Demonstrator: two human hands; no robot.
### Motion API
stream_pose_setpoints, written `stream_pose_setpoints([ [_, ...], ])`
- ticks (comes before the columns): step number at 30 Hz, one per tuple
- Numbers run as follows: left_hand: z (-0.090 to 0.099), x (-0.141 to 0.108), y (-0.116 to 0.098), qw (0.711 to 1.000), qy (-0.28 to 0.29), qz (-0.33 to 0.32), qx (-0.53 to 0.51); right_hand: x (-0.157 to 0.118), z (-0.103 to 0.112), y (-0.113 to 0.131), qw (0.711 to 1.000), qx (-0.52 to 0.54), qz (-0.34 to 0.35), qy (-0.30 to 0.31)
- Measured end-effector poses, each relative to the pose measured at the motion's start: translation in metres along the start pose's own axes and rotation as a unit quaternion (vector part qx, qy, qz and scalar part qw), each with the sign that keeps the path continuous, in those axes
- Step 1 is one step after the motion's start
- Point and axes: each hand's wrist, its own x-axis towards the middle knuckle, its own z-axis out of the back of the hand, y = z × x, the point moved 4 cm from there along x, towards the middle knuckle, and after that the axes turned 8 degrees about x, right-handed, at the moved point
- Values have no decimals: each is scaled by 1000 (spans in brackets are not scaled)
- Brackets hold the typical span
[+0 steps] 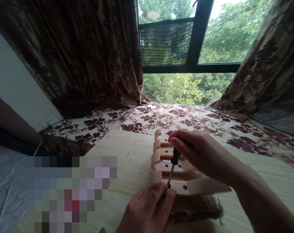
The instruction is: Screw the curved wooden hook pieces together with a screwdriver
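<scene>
- The wooden slatted rack (168, 162) is pale and smooth, with curled ends and dark screws; it lies on the pine board (127, 165), in front of the person.
- The right hand (197, 147) is closed around the handle of the black-handled screwdriver (175, 158), its tip down at the nearest slat.
- The left hand (149, 205) has bent fingers beside that tip, touching the slat's end; whether it grips cannot be told.
- Four curled ends show, and one screwdriver.
- Dark specks dot the board; beyond lies floral cloth (147, 121).
- Two patterned curtains (100, 58) flank a dark-framed window (190, 68) facing trees.
</scene>
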Motion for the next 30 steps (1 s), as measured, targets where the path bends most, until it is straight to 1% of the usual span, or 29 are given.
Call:
stream_pose_setpoints([
  [4, 1, -2, 1, 1000, -3, -1, 2, -2, 0, 10, 999, 0, 46, 6],
  [6, 1, -2, 1, 1000, -3, 0, -2, -2, -2, 12, 998, -2, 53, 14],
  [10, 2, 0, 1, 1000, 7, -1, -7, 1, -1, 3, 999, -30, 15, -20],
  [12, 2, 1, 1, 1000, 6, -1, -8, 1, 1, 1, 999, -45, 13, -24],
  [16, 2, 1, 1, 1000, 3, -1, -16, -4, 5, 11, 997, 12, 78, -1],
  [18, 1, -1, 1, 1000, 9, -3, -16, -5, 7, 14, 995, 33, 91, -1],
  [20, 1, -3, 1, 1000, 13, -3, -12, -4, 7, 13, 996, 34, 77, -7],
  [23, 0, -5, 1, 1000, 12, -2, -11, -2, 6, 5, 999, 17, 37, -18],
  [25, -1, -5, 1, 1000, 13, -1, -15, -1, 6, 3, 999, 7, 28, -19],
  [30, -1, -5, 2, 1000, 16, 2, -26, -7, 6, 15, 997, 35, 73, -2],
])
